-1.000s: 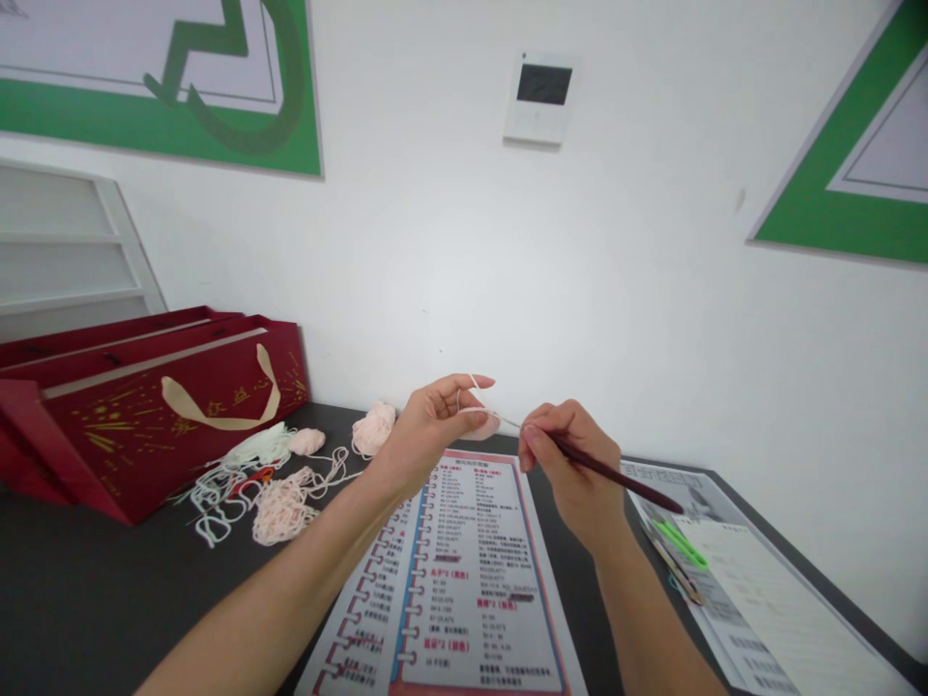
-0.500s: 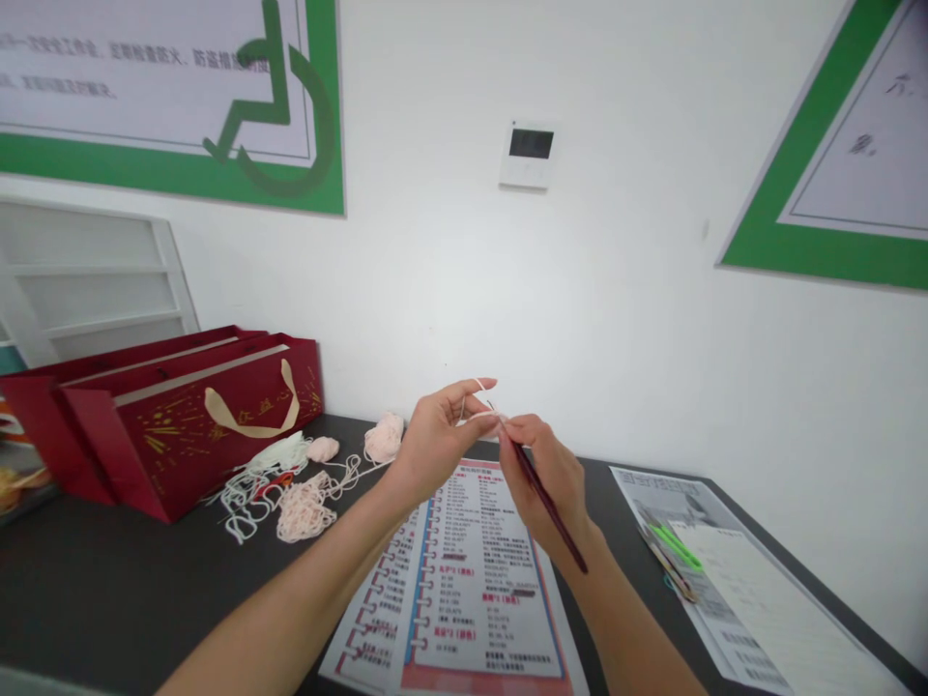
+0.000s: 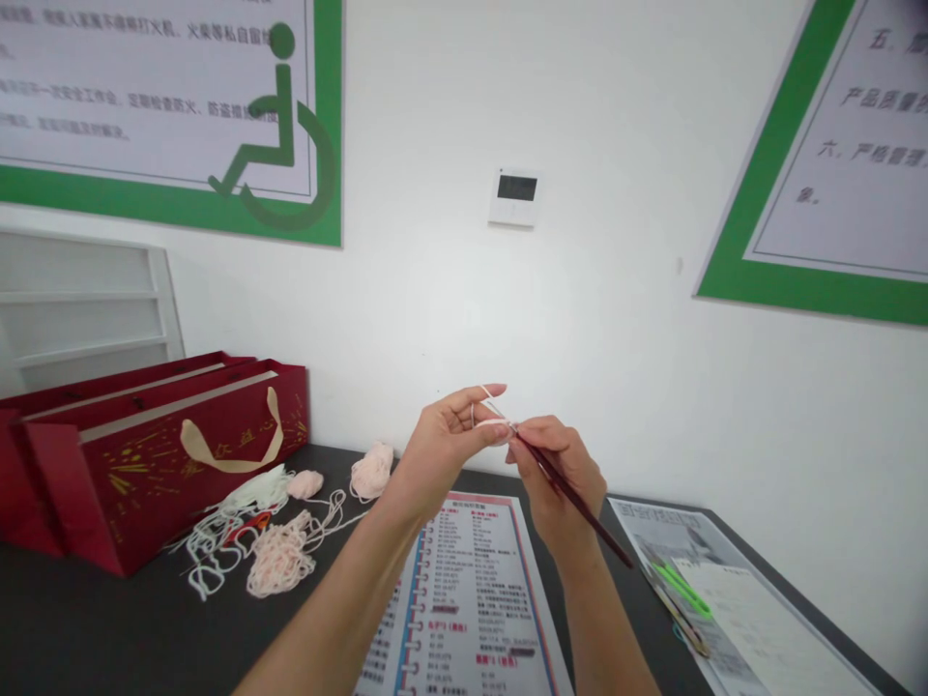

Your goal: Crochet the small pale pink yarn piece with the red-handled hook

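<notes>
My left hand (image 3: 453, 431) pinches pale yarn (image 3: 491, 421) between thumb and a finger, with a strand looped over its raised index finger. In my right hand (image 3: 562, 474) is a crochet hook (image 3: 576, 499) with a dark red handle, held like a pen. Its thin metal tip meets the yarn at my left fingertips. Any small crocheted piece there is mostly hidden by the fingers. Below both hands lies a printed pattern sheet (image 3: 478, 561) on the dark table (image 3: 130, 638).
Left of my hands are a pink yarn ball (image 3: 372, 471), a loose pink yarn heap (image 3: 281, 558), white yarn (image 3: 257, 486) and orange-handled scissors (image 3: 246, 527). Red gift bags (image 3: 210, 440) stand behind them. On the right, a bright green tool (image 3: 681, 588) lies on papers (image 3: 754, 619).
The camera view has tilted up, so the table things sit lower in view. My right hand has shifted slightly right, and the hook now lies at a flatter angle.
</notes>
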`<state>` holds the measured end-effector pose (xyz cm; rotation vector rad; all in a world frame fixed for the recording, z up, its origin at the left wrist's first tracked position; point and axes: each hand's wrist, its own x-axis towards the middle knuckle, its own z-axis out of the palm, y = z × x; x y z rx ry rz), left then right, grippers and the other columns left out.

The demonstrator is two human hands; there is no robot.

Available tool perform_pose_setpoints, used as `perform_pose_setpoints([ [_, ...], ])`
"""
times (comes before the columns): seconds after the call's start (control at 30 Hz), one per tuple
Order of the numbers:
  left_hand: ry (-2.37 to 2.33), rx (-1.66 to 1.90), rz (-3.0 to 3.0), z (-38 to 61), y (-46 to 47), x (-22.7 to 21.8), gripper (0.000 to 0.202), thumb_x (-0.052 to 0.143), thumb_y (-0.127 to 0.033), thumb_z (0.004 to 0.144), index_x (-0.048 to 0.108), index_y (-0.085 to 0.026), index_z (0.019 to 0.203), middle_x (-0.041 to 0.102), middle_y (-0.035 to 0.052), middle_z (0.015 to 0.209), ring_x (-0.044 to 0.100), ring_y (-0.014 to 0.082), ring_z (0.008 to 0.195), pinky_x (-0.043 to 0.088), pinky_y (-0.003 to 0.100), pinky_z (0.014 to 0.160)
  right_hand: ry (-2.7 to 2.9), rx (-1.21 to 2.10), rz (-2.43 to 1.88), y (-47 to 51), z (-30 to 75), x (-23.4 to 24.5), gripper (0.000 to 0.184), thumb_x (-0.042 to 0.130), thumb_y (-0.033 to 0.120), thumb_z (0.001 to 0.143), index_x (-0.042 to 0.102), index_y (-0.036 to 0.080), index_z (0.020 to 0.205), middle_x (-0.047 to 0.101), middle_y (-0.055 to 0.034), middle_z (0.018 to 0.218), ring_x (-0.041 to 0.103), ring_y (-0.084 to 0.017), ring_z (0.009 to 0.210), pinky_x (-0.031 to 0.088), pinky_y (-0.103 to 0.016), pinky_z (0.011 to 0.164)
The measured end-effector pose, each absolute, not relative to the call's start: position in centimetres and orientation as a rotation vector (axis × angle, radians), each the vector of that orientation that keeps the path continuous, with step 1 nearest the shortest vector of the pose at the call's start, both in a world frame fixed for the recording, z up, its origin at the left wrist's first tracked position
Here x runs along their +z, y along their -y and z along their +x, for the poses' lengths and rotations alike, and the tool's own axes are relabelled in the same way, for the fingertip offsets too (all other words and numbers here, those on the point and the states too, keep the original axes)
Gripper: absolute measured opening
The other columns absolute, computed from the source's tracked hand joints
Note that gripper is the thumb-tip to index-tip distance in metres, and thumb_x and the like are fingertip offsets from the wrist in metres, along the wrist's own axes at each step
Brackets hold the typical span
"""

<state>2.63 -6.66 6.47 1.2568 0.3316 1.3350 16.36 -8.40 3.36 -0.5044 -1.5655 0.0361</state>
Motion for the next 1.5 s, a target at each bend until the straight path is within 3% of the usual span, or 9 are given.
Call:
perform_pose_setpoints([
  [0.2, -0.351, 1.316, 1.111, 2.9, 5.8, 5.5, 0.037, 0.078, -0.016, 0.068, 0.070, -0.016, 0.104, 0.062, -0.0056, 0.063, 0.056, 0.0072, 0.063, 0.043, 0.023, 0.076, 1.671, -0.288, -0.467, 6.5, 16.1, 2.0, 0.031, 0.057, 0.003, 0.084, 0.058, 0.028, 0.103, 0.066, -0.0037, 0.091, 0.064, -0.017, 0.079, 0.052, -0.031, 0.066],
  [0.3, -0.403, 1.446, 1.161, 3.2, 5.1, 4.8, 0.036, 0.076, -0.017, 0.071, 0.069, -0.016, 0.106, 0.061, -0.0061, 0.064, 0.055, 0.0078, 0.066, 0.043, 0.024, 0.079, 1.681, -0.326, -0.552, 6.1, 15.5, 1.6, 0.029, 0.055, 0.002, 0.084, 0.056, 0.026, 0.100, 0.064, -0.0032, 0.089, 0.062, -0.017, 0.079, 0.051, -0.030, 0.066],
  [0.47, -0.476, 1.587, 1.360, 2.8, 4.2, 4.2, 0.037, 0.073, -0.017, 0.073, 0.067, -0.016, 0.109, 0.061, -0.0045, 0.068, 0.057, 0.0110, 0.073, 0.043, 0.028, 0.085, 1.511, 0.195, -0.632, 6.7, 15.1, 2.1, 0.012, 0.056, 0.012, 0.088, 0.054, 0.024, 0.086, 0.057, 0.0030, 0.074, 0.055, -0.010, 0.061, 0.045, -0.025, 0.057],
  [0.67, -0.535, 1.649, 1.569, 2.0, 3.8, 3.9, 0.033, 0.067, -0.017, 0.079, 0.065, -0.017, 0.112, 0.058, -0.0037, 0.072, 0.056, 0.0120, 0.078, 0.041, 0.028, 0.089, 1.124, 0.884, -0.459, 6.8, 14.8, 3.1, 0.015, 0.057, 0.018, 0.087, 0.051, 0.020, 0.073, 0.048, 0.0066, 0.058, 0.044, -0.008, 0.048, 0.037, -0.022, 0.045],
  [0.77, -0.598, 1.668, 1.658, 1.7, 3.6, 3.6, 0.031, 0.065, -0.017, 0.081, 0.065, -0.017, 0.113, 0.058, -0.0026, 0.073, 0.055, 0.0127, 0.079, 0.040, 0.029, 0.087, 1.158, 0.871, -0.497, 6.7, 15.0, 2.9, 0.015, 0.059, 0.019, 0.086, 0.052, 0.020, 0.073, 0.049, 0.0070, 0.057, 0.045, -0.008, 0.047, 0.038, -0.022, 0.046],
  [0.97, -0.580, 1.533, 1.688, 0.9, 3.6, 4.1, 0.031, 0.067, -0.017, 0.080, 0.067, -0.017, 0.110, 0.058, -0.0022, 0.074, 0.053, 0.0126, 0.075, 0.040, 0.028, 0.079, 1.598, 0.390, -0.724, 7.4, 17.1, 2.6, 0.007, 0.062, 0.018, 0.086, 0.059, 0.022, 0.082, 0.058, 0.0041, 0.068, 0.052, -0.009, 0.058, 0.038, -0.024, 0.054],
  [1.37, -0.362, 1.242, 1.468, 0.1, 3.5, 3.9, 0.031, 0.074, -0.019, 0.074, 0.071, -0.022, 0.105, 0.059, -0.0034, 0.075, 0.055, 0.0101, 0.070, 0.040, 0.027, 0.075, 1.172, 1.210, -0.381, 7.3, 16.5, 3.8, 0.021, 0.062, 0.016, 0.080, 0.050, 0.018, 0.064, 0.055, 0.0043, 0.055, 0.040, -0.006, 0.042, 0.034, -0.018, 0.037],
  [1.5, -0.392, 1.264, 1.484, 0.6, 3.6, 3.9, 0.036, 0.073, -0.016, 0.075, 0.069, -0.021, 0.111, 0.059, -0.0041, 0.071, 0.054, 0.0096, 0.068, 0.041, 0.027, 0.075, 1.122, 1.263, -0.342, 6.4, 15.7, 3.0, 0.020, 0.062, 0.019, 0.082, 0.049, 0.019, 0.066, 0.053, 0.0053, 0.059, 0.039, -0.005, 0.044, 0.034, -0.016, 0.039],
])
